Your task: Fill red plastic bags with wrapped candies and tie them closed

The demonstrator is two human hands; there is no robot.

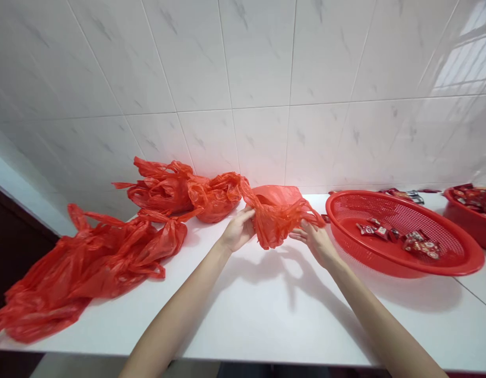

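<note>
A thin red plastic bag (276, 218) hangs between my two hands, a little above the white table (243, 315). Its mouth is spread apart and its lower part is crumpled. On the left side, my left hand (239, 231) grips the bag's edge between thumb and fingers. My right hand (314, 240) pinches the opposite edge, near a handle that trails to the right. What the bag may contain is hidden from this angle. Just right of my right hand stands a red plastic basket (404, 268) with several small wrapped sweets (420, 245) on its bottom.
More red bags bunch together at the back left (215, 202), against the tiled wall (262, 142). A long heap of red bags (96, 262) covers the table's left end. Another red basket (469, 220), filled with wrapped sweets, sits at the far right. Several packets (408, 196) lie behind the baskets.
</note>
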